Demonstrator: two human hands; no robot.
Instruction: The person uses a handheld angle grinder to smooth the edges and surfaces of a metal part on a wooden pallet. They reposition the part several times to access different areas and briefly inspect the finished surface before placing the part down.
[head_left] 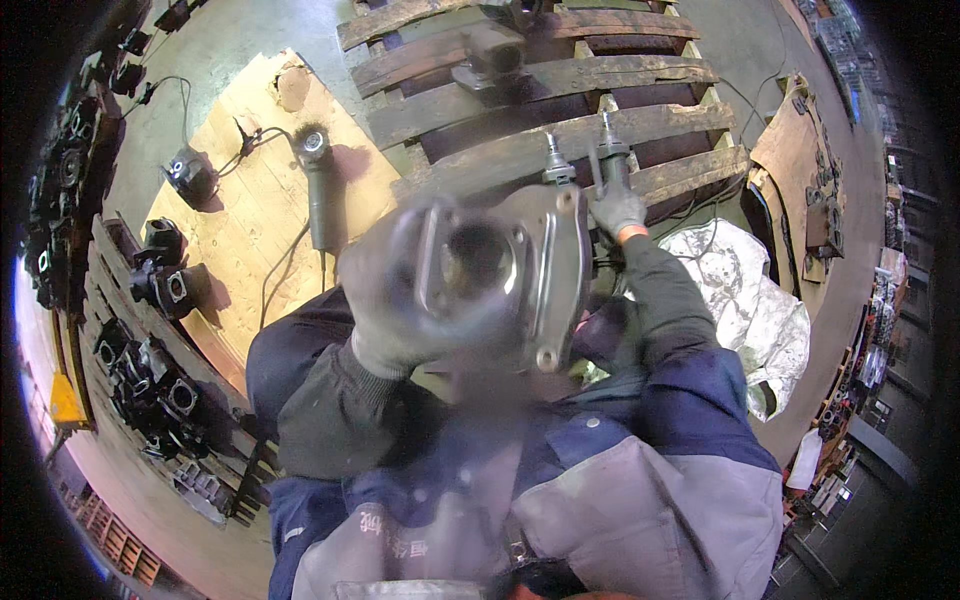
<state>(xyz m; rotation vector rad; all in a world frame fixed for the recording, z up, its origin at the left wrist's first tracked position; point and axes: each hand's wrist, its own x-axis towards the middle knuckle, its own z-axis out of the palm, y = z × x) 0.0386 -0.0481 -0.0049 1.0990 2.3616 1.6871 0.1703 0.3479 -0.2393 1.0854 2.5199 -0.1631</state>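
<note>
Close in front of me, my left hand point(385, 335), in a grey glove, grips a flanged metal casting point(555, 280) with a round bore. The casting is smeared by motion. To its right, my right hand point(618, 208), also gloved, is closed around the rear body of a die grinder point(611, 145) that points away from me over the wooden pallet point(540, 85). A second slim power tool point(557, 158) lies just left of it. Farther off on the pallet stands another casting point(490, 55), blurred.
At the left, a tan board point(250, 130) carries an angle grinder point(317, 190) with its cord and dark castings point(190, 178). More castings point(150, 385) crowd a pallet at the far left. A crumpled silvery sheet point(735, 270) lies at the right, near another board point(790, 150). Cables trail nearby.
</note>
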